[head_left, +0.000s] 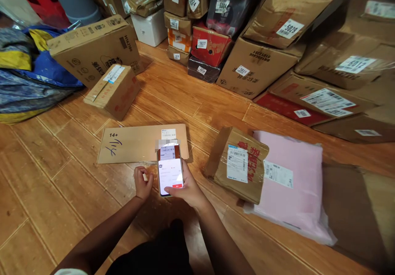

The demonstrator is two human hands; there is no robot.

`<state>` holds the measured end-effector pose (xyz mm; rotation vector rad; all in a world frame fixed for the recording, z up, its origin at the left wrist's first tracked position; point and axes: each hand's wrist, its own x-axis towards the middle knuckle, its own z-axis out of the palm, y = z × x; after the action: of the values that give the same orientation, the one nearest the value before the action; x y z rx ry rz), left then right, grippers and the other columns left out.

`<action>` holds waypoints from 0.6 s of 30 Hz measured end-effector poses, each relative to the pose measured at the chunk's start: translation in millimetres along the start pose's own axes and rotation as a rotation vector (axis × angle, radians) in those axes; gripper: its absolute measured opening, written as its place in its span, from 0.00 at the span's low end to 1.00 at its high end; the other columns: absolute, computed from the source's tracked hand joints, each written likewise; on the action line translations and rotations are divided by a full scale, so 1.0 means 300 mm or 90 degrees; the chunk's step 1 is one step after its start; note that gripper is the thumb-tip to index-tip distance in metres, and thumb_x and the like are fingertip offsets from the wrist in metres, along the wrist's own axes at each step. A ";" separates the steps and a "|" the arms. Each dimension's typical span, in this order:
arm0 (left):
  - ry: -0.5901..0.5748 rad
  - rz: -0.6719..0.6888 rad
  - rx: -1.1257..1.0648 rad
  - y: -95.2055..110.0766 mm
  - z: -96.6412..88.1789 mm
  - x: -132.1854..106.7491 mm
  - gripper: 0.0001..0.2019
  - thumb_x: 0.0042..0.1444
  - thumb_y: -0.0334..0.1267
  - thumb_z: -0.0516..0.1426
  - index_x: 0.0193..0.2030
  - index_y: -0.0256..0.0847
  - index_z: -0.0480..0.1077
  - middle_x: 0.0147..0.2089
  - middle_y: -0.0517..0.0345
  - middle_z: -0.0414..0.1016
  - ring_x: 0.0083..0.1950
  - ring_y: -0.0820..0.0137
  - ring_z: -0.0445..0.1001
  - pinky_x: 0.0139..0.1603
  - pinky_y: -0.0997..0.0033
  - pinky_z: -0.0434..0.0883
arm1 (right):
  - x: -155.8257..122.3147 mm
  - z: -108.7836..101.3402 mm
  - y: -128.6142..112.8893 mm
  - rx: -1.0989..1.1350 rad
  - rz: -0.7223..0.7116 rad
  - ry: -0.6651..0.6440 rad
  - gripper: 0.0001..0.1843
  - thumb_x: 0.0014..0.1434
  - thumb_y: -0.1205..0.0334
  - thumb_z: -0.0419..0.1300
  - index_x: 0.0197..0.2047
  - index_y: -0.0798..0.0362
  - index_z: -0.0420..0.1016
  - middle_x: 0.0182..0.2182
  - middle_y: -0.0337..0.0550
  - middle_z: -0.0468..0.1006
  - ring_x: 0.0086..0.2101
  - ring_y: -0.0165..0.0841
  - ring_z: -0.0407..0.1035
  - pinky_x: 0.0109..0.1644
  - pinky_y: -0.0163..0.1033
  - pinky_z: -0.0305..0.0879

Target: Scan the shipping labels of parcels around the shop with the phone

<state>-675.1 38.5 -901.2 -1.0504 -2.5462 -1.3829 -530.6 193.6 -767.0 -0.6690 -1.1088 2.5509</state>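
My right hand (188, 187) holds a smartphone (170, 176) upright, with the thumb lying over the lower part of its lit screen. The screen shows a camera picture of a label at the top and a white form with a red button below. Left of the phone, my left hand (143, 183) is curled into a loose fist, and no object shows in it. Beyond the phone a long flat cardboard box (138, 145) lies on the floor, marked "14+". Its white shipping label (168, 134) is partly covered by the phone.
At right, a taped cardboard box (216, 159) leans against a pink plastic-wrapped parcel (296, 201). Two cardboard boxes (114, 96) stand at the back left beside a blue and yellow bag (55, 71). Numbered parcels (240, 69) are stacked along the back and right on the wooden floor (58, 201).
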 end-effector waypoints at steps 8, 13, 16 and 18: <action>0.003 -0.006 0.003 0.005 -0.006 -0.002 0.09 0.56 0.33 0.57 0.33 0.44 0.58 0.35 0.58 0.60 0.38 0.63 0.64 0.38 0.63 0.61 | -0.001 0.004 -0.013 0.004 0.006 0.006 0.42 0.41 0.68 0.74 0.57 0.44 0.62 0.51 0.43 0.77 0.48 0.41 0.74 0.48 0.43 0.72; 0.001 -0.021 0.007 -0.004 -0.003 -0.004 0.09 0.56 0.34 0.57 0.33 0.44 0.58 0.35 0.58 0.61 0.38 0.63 0.64 0.38 0.63 0.62 | -0.007 0.000 -0.017 0.003 0.015 -0.007 0.44 0.41 0.69 0.74 0.58 0.43 0.61 0.52 0.42 0.76 0.48 0.40 0.74 0.48 0.42 0.71; 0.004 -0.035 0.013 -0.008 -0.002 -0.003 0.09 0.56 0.35 0.58 0.33 0.44 0.58 0.35 0.57 0.62 0.38 0.63 0.65 0.39 0.62 0.63 | -0.018 -0.004 -0.024 0.005 0.019 -0.033 0.44 0.41 0.69 0.74 0.59 0.42 0.61 0.53 0.41 0.76 0.48 0.40 0.74 0.48 0.41 0.71; 0.007 -0.047 0.018 -0.006 0.002 -0.003 0.09 0.55 0.37 0.58 0.33 0.44 0.58 0.34 0.58 0.62 0.38 0.63 0.65 0.39 0.61 0.64 | -0.029 -0.008 -0.029 0.011 0.012 -0.060 0.45 0.42 0.68 0.74 0.61 0.42 0.60 0.54 0.41 0.75 0.48 0.39 0.74 0.48 0.40 0.71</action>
<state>-675.2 37.8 -903.3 -0.9503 -2.6137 -1.3606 -521.5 197.1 -759.4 -0.5625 -1.1129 2.6304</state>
